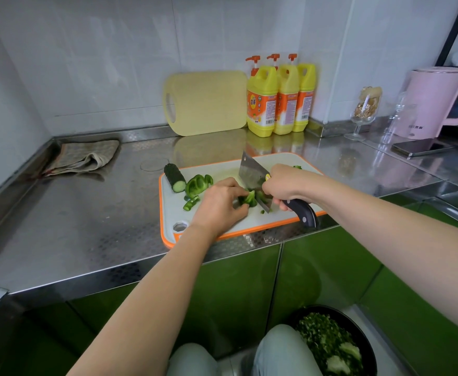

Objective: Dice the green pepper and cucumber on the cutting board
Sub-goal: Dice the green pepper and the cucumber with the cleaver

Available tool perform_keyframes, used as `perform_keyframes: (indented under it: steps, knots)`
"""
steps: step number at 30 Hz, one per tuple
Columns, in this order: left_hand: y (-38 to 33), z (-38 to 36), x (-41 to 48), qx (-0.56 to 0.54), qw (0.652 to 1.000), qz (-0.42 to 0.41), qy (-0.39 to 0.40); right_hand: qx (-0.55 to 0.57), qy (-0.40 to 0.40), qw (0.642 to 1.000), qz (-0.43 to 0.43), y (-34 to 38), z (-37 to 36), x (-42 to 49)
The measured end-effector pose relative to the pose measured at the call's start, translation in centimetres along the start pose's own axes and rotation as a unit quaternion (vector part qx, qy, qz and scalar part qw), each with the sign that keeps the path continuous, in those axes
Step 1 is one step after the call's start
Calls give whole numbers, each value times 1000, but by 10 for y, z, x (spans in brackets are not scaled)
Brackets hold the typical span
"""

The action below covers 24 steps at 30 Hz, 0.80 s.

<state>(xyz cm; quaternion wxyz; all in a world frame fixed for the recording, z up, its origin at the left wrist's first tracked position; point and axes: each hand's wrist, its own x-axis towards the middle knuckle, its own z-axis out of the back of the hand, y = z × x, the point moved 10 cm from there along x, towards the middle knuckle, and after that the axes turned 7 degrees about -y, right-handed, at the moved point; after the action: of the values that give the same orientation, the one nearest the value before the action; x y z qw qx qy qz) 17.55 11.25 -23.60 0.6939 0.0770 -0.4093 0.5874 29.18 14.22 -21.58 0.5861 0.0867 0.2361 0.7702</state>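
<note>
Plainly the dicing is only partway: the bright green pepper chunk (249,200) now being cut sits near the middle of the white plastic cutting board (172,213) with its orange rim, pinned by the left hand (219,204), whose fingers curl down onto it. The right hand (284,183) has its fingers wrapped tight round the black handle of the broad steel cleaver (252,173), whose blade stands on edge just right of the chunk. Its long axis runs from the upper middle of the frame toward the lower right. Left of the hands lie uncut green pepper rings (196,184) and a few strips (191,203). At the board's upper left corner the dark green cucumber stub (174,177) lies undiced, slanting upper left to lower right, pale cut face nearest the rings. I judge most of the work remains. The board rests at the front edge of the patterned stainless-steel bench (86,213); a black bowl (369,346) of chopped greens sits at the lower right.
</note>
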Motion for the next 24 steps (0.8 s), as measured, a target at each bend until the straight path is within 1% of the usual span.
perform_keyframes:
  steps: [10,17,20,24]
  knots:
    - [1,-2,1,12,1000,-1,5,17,2,1000,9,3,-13,5]
    - [3,-1,1,20,1000,8,9,-23,-42,999,23,13,-19,18]
    - [4,0,1,26,1000,9,4,-15,-53,998,25,15,-19,24]
    - [7,-1,0,21,1000,18,8,12,-65,998,16,1,-15,28]
